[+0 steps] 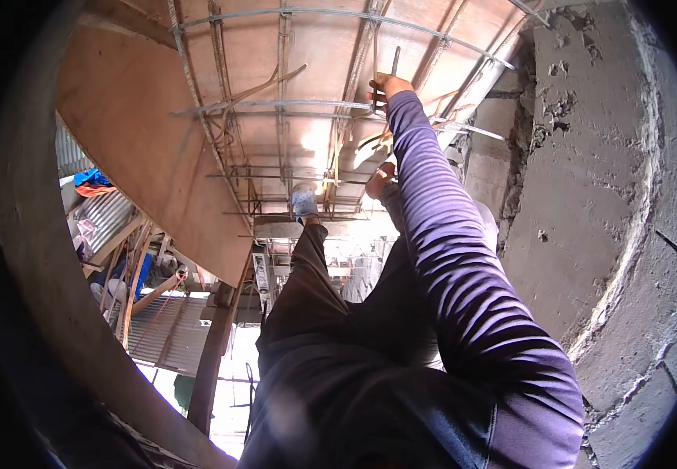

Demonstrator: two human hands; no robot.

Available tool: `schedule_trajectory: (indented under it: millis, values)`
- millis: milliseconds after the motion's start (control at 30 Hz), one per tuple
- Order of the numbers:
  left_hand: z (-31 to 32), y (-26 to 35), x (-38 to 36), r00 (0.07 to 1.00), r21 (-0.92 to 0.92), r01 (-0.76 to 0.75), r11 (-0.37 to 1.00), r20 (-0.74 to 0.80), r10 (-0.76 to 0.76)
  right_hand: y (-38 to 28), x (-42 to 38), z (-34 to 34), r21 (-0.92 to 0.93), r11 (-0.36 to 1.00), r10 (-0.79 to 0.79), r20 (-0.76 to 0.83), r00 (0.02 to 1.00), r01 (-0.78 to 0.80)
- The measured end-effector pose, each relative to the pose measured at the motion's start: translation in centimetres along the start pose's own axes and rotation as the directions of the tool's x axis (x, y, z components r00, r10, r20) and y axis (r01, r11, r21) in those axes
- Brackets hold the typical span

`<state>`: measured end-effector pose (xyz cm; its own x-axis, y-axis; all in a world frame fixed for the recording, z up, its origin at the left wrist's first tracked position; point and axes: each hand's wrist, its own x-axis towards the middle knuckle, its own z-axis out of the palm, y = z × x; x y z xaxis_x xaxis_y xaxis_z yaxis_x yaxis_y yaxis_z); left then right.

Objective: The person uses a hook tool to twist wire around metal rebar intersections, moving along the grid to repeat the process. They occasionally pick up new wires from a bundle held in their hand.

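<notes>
My right hand, at the end of a long purple sleeve, reaches forward to the bar grid. Its fingers are closed around a thin metal rod whose dark end sticks up past them. Right beside the hand runs a crosswise steel bar of the grid. Several lengthwise ribbed bars lie over the plywood panel. A strip of bent tie wire rises from the bars left of the hand. My left hand is out of view.
My feet, one in a pale speckled covering and one bare, rest among the bars. A rough concrete wall stands on the right. At the left, past the plywood edge, corrugated sheets and poles lie far below.
</notes>
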<state>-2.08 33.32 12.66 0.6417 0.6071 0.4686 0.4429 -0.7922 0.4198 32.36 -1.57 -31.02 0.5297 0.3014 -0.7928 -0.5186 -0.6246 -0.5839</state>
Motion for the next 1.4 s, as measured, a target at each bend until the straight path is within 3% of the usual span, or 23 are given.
schedule_trajectory:
  millis: [100,167,200,267,400,433,467,500,567,667,767,800,900,1000,1067,1133,1167,1200,1233,1267,1400]
  values:
    - [-0.1,0.6,-0.1,0.998,-0.047,-0.03,0.998,0.059,0.033,0.0,0.1,0.1,0.049,0.999,0.01,-0.018,1.0,-0.009]
    - [0.4,3.1,-0.7,0.987,0.073,0.159,0.985,0.018,-0.16,-0.1,0.3,0.2,0.098,0.994,0.054,-0.05,0.997,-0.049]
    - [0.2,2.3,-0.6,0.987,0.075,0.16,0.984,0.017,-0.162,-0.1,0.4,0.3,0.096,0.994,0.053,-0.048,0.997,-0.048]
    - [0.2,1.0,-0.4,0.999,-0.023,-0.024,0.999,0.029,0.025,0.4,1.2,0.1,0.119,0.992,0.037,-0.077,0.996,-0.027]
    - [-0.2,1.1,-0.2,0.999,0.078,0.015,0.997,0.04,-0.019,1.4,4.1,-0.6,0.075,0.997,0.019,-0.024,1.0,-0.017]
    - [-0.4,0.0,0.0,0.999,0.065,-0.023,0.998,0.035,0.021,1.3,4.0,-0.4,0.146,0.989,0.044,-0.071,0.997,-0.033]
    - [-0.2,-0.5,0.5,0.998,0.047,-0.065,0.997,0.031,0.063,3.0,7.2,-0.7,0.092,0.992,-0.08,-0.032,0.996,0.082]
    - [0.3,0.4,0.4,0.997,0.032,-0.078,0.996,0.031,0.077,6.4,13.3,-1.3,-0.132,0.951,-0.284,-0.007,0.959,0.281]
    - [0.7,2.9,-0.7,0.997,0.03,0.072,0.997,-0.009,-0.071,9.0,18.0,-1.9,-0.507,0.675,-0.552,0.136,0.823,0.536]
    - [0.4,3.3,-0.5,0.994,0.159,0.1,0.982,0.024,-0.105,8.2,15.9,0.2,-0.568,0.752,-0.406,0.002,0.914,0.335]
    - [0.6,1.9,-0.1,0.993,0.077,0.112,0.991,0.025,-0.114,7.7,14.1,1.2,-0.571,0.818,-0.185,-0.138,0.973,0.075]
    - [0.5,1.4,0.2,0.994,0.07,0.104,0.992,0.016,-0.106,8.1,13.4,1.3,-0.543,0.81,-0.296,-0.049,0.954,0.223]
    - [0.3,1.5,0.0,0.995,0.139,0.102,0.985,-0.013,-0.101,5.2,7.8,0.6,-0.739,0.56,-0.461,0.097,0.882,0.374]
    - [0.1,1.5,0.1,0.996,0.216,0.087,0.972,-0.036,-0.081,4.8,6.7,0.9,-0.702,0.64,-0.406,0.037,0.913,0.313]
    - [-0.2,2.1,0.6,0.991,0.208,-0.07,0.976,-0.095,0.092,4.2,5.7,1.2,-0.657,0.687,-0.392,0.024,0.92,0.31]
    - [0.3,5.5,0.5,0.937,-0.029,-0.061,0.998,-0.347,0.047,3.8,3.8,1.0,-0.813,0.454,-0.545,0.069,0.836,0.364]
    - [-0.4,5.8,1.1,0.951,0.041,0.037,0.998,-0.308,-0.023,4.2,4.2,0.9,-0.801,0.47,-0.547,0.064,0.834,0.37]
    - [-1.4,6.1,1.8,0.954,0.123,0.135,0.983,-0.283,-0.096,4.8,5.4,1.2,-0.685,0.671,-0.445,-0.063,0.894,0.285]
    - [-2.9,6.3,1.9,0.952,0.148,0.119,0.982,-0.298,-0.07,4.8,6.6,2.0,-0.527,0.827,-0.322,-0.155,0.934,0.198]
    - [-4.2,6.4,1.7,0.954,0.136,0.117,0.984,-0.291,-0.073,5.0,7.5,2.0,-0.482,0.857,-0.293,-0.165,0.942,0.182]
    - [-5.4,7.3,-0.6,0.975,0.055,0.109,0.993,-0.203,-0.096,4.5,5.5,0.3,-0.716,0.564,-0.506,0.095,0.857,0.412]
